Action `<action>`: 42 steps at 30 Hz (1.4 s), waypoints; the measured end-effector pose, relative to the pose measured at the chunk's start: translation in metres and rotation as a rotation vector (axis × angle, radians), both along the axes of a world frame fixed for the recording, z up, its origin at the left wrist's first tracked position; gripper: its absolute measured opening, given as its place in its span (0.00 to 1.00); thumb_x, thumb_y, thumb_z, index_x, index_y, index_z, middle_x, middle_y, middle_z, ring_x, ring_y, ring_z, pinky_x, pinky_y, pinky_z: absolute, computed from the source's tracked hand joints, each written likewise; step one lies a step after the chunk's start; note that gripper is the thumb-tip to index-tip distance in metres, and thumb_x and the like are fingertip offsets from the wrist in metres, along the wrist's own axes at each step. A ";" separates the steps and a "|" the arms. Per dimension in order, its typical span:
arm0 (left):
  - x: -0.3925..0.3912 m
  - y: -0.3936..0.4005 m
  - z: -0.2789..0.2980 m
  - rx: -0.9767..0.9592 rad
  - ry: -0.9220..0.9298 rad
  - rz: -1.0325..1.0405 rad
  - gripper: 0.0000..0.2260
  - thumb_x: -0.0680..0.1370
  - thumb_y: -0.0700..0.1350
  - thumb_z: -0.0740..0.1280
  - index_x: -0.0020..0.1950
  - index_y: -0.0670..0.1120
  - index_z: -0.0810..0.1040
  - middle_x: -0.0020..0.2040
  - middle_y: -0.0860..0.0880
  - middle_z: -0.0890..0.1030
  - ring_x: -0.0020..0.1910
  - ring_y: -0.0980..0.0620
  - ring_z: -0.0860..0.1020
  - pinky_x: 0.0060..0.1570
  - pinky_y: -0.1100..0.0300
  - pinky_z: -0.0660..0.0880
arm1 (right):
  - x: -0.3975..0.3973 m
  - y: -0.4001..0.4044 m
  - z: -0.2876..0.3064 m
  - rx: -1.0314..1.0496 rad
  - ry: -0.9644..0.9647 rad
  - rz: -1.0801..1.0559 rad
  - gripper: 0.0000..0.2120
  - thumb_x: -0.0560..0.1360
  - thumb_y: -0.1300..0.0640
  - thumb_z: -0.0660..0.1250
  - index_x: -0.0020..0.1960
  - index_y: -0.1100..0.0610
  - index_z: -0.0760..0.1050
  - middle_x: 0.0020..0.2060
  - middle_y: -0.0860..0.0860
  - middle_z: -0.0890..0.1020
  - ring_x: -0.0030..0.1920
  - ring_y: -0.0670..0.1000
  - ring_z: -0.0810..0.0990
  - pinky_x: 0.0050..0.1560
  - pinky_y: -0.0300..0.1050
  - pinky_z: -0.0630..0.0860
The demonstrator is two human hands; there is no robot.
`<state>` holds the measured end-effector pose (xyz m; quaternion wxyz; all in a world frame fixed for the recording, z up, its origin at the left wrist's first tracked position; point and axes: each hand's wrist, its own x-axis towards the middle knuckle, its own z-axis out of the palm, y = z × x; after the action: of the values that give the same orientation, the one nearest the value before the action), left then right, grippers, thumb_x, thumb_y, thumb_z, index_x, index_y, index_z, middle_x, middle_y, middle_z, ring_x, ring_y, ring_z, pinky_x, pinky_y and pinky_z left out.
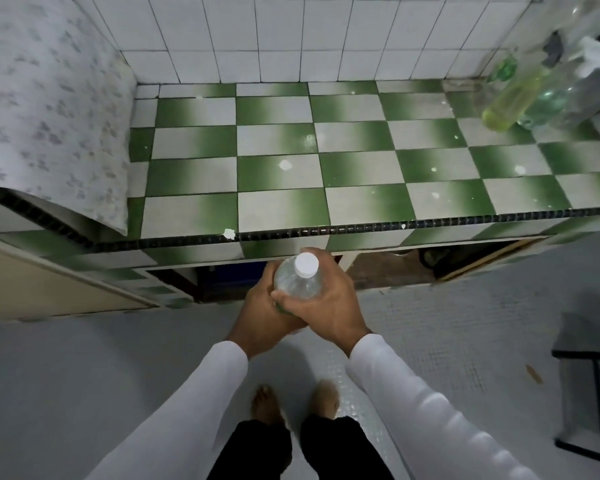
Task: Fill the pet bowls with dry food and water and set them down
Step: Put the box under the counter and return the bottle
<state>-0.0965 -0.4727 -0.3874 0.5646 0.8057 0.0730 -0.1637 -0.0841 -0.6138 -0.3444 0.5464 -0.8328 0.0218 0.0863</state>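
A clear plastic water bottle (297, 284) with a white cap stands upright between both my hands, just below the front edge of the counter. My left hand (260, 313) wraps its fingers round the bottle's left side. My right hand (326, 306) grips it from the right and front, thumb across the body. The cap is on. No pet bowl and no dry food are in view.
A green-and-white checkered tile counter (361, 174) lies ahead with a dark beaded edge. Several plastic bottles (520, 98) stand blurred at its far right. A patterned cloth-covered block (45, 109) is on the left. A black-framed stool (593, 362) stands at the right. Open cupboard space shows under the counter.
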 end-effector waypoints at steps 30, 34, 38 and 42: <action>0.095 -0.014 -0.431 -0.038 -0.055 0.023 0.41 0.61 0.56 0.82 0.72 0.63 0.70 0.64 0.61 0.80 0.64 0.61 0.79 0.66 0.48 0.77 | 0.105 -0.017 -0.434 -0.043 -0.151 0.014 0.33 0.59 0.53 0.86 0.60 0.50 0.75 0.49 0.42 0.80 0.46 0.36 0.79 0.48 0.23 0.71; 0.116 -0.010 -0.466 0.017 -0.074 0.004 0.41 0.63 0.48 0.84 0.72 0.60 0.70 0.62 0.61 0.80 0.62 0.60 0.79 0.65 0.48 0.78 | 0.125 -0.015 -0.470 -0.051 -0.200 0.012 0.33 0.59 0.50 0.85 0.58 0.45 0.72 0.49 0.42 0.81 0.48 0.35 0.79 0.47 0.26 0.72; 0.135 -0.009 -0.488 0.040 -0.111 0.006 0.38 0.66 0.45 0.84 0.71 0.57 0.71 0.60 0.61 0.81 0.60 0.59 0.79 0.64 0.51 0.78 | 0.143 -0.014 -0.489 -0.061 -0.224 0.011 0.32 0.60 0.49 0.85 0.57 0.47 0.72 0.47 0.41 0.80 0.47 0.35 0.79 0.45 0.25 0.72; 0.154 -0.008 -0.500 0.028 -0.148 0.014 0.40 0.66 0.44 0.84 0.74 0.55 0.70 0.64 0.58 0.80 0.63 0.57 0.79 0.67 0.49 0.76 | 0.162 -0.013 -0.502 -0.031 -0.242 0.023 0.33 0.60 0.48 0.85 0.60 0.51 0.74 0.50 0.44 0.82 0.49 0.42 0.81 0.50 0.36 0.79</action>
<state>0.0571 -0.4804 -0.8875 0.5582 0.8229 0.0390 -0.0989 0.0779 -0.6269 -0.8460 0.5311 -0.8456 -0.0525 -0.0090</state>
